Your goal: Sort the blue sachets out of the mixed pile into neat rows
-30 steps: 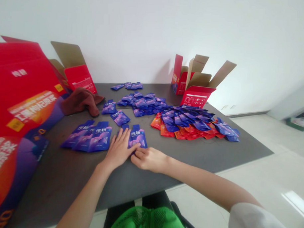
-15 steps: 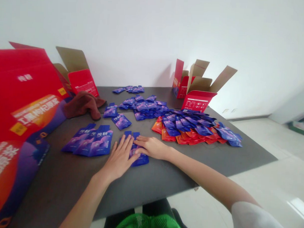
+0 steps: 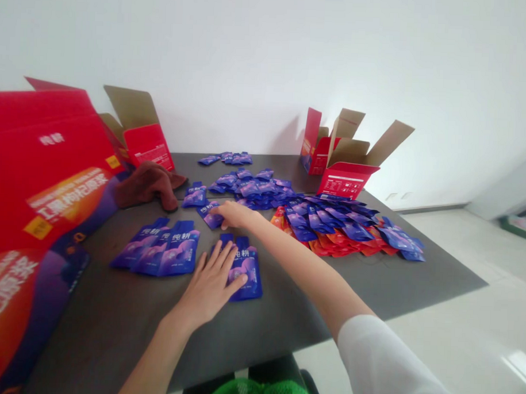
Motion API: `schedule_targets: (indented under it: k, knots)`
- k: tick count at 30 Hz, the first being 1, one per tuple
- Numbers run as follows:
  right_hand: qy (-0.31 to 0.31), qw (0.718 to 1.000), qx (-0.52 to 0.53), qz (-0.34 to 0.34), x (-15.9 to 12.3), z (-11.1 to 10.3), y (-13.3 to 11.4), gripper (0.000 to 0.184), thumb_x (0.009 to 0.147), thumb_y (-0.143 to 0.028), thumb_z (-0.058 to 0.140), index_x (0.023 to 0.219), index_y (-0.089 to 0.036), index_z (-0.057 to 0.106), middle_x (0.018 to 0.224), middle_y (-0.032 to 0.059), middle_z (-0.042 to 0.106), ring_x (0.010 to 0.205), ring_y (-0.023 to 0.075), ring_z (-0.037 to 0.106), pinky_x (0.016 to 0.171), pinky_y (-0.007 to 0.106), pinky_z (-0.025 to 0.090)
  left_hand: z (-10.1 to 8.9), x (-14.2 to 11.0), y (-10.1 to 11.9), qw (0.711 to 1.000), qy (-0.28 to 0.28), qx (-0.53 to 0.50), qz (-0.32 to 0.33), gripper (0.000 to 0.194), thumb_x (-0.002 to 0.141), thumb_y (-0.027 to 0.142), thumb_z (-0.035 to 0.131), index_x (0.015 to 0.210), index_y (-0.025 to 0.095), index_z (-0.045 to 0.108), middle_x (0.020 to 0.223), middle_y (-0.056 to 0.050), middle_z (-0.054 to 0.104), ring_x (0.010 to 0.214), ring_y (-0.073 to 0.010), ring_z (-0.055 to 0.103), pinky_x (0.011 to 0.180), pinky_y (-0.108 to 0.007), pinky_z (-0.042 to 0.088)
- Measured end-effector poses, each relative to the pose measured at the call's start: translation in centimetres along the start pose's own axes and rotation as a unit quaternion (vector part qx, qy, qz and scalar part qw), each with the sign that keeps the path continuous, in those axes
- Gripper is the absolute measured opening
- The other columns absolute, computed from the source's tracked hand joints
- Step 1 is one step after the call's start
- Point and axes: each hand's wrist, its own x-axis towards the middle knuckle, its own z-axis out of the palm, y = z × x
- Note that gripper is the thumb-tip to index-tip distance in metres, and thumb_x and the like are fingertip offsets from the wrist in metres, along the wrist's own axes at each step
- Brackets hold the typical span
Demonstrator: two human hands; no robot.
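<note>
Beside the row of blue sachets [image 3: 166, 250], your spread left hand [image 3: 205, 290] is pressing on another sachet [image 3: 248, 280]. Your right hand [image 3: 237, 215] is covering a third sachet [image 3: 210, 216], so you can't tell whether it's pinching. Your right forearm [image 3: 297, 260] is hiding part of the heap of sachets [image 3: 343, 229].

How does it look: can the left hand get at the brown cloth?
Probably yes: only a flat row of sachets lies between the left hand and the brown cloth, so nothing tall blocks it.
</note>
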Motion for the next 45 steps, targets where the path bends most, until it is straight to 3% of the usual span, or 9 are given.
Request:
schedule_targets:
  k: [6, 10, 17, 24, 28, 33, 38, 41, 45]
  knots:
    - [0.030, 0.999, -0.021, -0.026, -1.9, 1.6, 0.4, 0.031, 0.085, -0.019, 0.053, 0.116, -0.013, 0.056, 0.101, 0.0137, 0.065, 0.094, 0.0226, 0.063, 0.079, 0.030, 0.046, 0.0, 0.0, 0.0, 1.000, 0.001, -0.010, 0.000, 0.074, 0.083, 0.065, 0.016, 0.141, 0.020, 0.015, 0.150, -0.001, 0.011, 0.139, -0.0220, 0.001, 0.114, -0.049, 0.010]
    - [0.050, 0.993, -0.109, -0.021, -4.3, 0.2, -0.3, 0.029, 0.087, -0.011, 0.043, 0.114, -0.009, 0.051, 0.093, 0.0127, 0.065, 0.083, 0.0221, 0.063, 0.070, 0.031, 0.048, 0.2, 0.1, 0.0, 1.000, 0.014, -0.013, 0.000, 0.074, 0.083, 0.065, 0.018, 0.141, 0.018, 0.017, 0.150, -0.003, 0.014, 0.139, -0.0242, 0.005, 0.113, -0.051, 0.013]
    - [0.187, 0.958, -0.213, 0.039, -15.0, -3.6, -3.8, 0.033, 0.092, -0.009, 0.024, 0.107, -0.009, 0.053, 0.091, 0.0122, 0.062, 0.086, 0.0171, 0.059, 0.070, 0.026, 0.050, 0.7, 0.1, -0.2, 0.999, 0.032, -0.002, 0.000, 0.072, 0.084, 0.064, 0.019, 0.141, 0.020, 0.017, 0.149, -0.002, 0.017, 0.139, -0.0246, 0.007, 0.112, -0.051, 0.017]
    - [0.211, 0.945, -0.248, 0.023, -23.4, 1.6, -7.6, 0.027, 0.089, -0.007, 0.034, 0.104, -0.005, 0.056, 0.091, 0.0161, 0.064, 0.086, 0.0207, 0.062, 0.071, 0.032, 0.053, 0.6, 0.4, -0.2, 1.000, 0.011, 0.015, -0.013, 0.074, 0.082, 0.065, 0.017, 0.142, 0.020, 0.013, 0.150, 0.000, 0.012, 0.139, -0.0236, 0.003, 0.112, -0.053, 0.014]
    - [0.149, 0.967, -0.207, 0.018, -23.2, 3.7, -8.3, 0.025, 0.091, -0.011, 0.034, 0.103, -0.004, 0.055, 0.087, 0.0171, 0.064, 0.081, 0.0204, 0.062, 0.066, 0.032, 0.053, 0.4, 0.3, -0.2, 1.000, 0.010, 0.013, -0.011, 0.075, 0.082, 0.065, 0.018, 0.141, 0.019, 0.015, 0.150, -0.002, 0.012, 0.139, -0.0247, 0.003, 0.111, -0.055, 0.013]
    - [0.143, 0.987, -0.071, 0.028, -22.2, 1.9, -7.7, 0.038, 0.092, -0.043, 0.037, 0.085, -0.013, 0.060, 0.086, 0.0111, 0.065, 0.080, 0.0183, 0.063, 0.074, 0.032, 0.051, 0.2, 0.3, -0.1, 1.000, 0.013, -0.007, -0.004, 0.073, 0.083, 0.064, 0.017, 0.141, 0.018, 0.017, 0.150, -0.004, 0.015, 0.139, -0.0253, 0.005, 0.110, -0.057, 0.015]
    - [0.187, 0.979, 0.066, 0.050, -19.3, 0.8, -5.7, 0.060, 0.081, -0.059, 0.047, 0.123, -0.016, 0.053, 0.142, 0.0193, 0.033, 0.128, 0.0284, 0.037, 0.098, 0.039, 0.039, 0.1, 0.5, 0.7, 0.999, 0.030, 0.011, -0.005, 0.080, 0.081, 0.067, 0.021, 0.140, 0.013, 0.018, 0.149, -0.009, 0.017, 0.138, -0.0271, 0.007, 0.110, -0.058, 0.016]
    - [0.113, 0.984, 0.122, 0.056, -17.2, 2.4, -4.8, 0.072, 0.083, -0.059, 0.042, 0.139, -0.015, 0.033, 0.146, 0.0237, 0.019, 0.133, 0.0308, 0.028, 0.102, 0.044, 0.033, 0.2, 0.4, 1.2, 0.999, 0.028, 0.015, -0.011, 0.086, 0.078, 0.070, 0.025, 0.141, 0.013, 0.016, 0.149, -0.010, 0.014, 0.138, -0.0286, 0.006, 0.109, -0.058, 0.015]
    - [0.079, 0.989, 0.104, 0.065, -15.1, 4.6, -4.6, 0.065, 0.091, -0.053, 0.028, 0.142, -0.013, 0.026, 0.145, 0.0242, 0.023, 0.136, 0.0309, 0.020, 0.106, 0.051, 0.023, 0.5, 0.5, 1.0, 1.000, 0.023, 0.004, -0.009, 0.087, 0.078, 0.071, 0.025, 0.141, 0.014, 0.011, 0.150, -0.009, 0.009, 0.139, -0.0281, 0.003, 0.110, -0.057, 0.015]
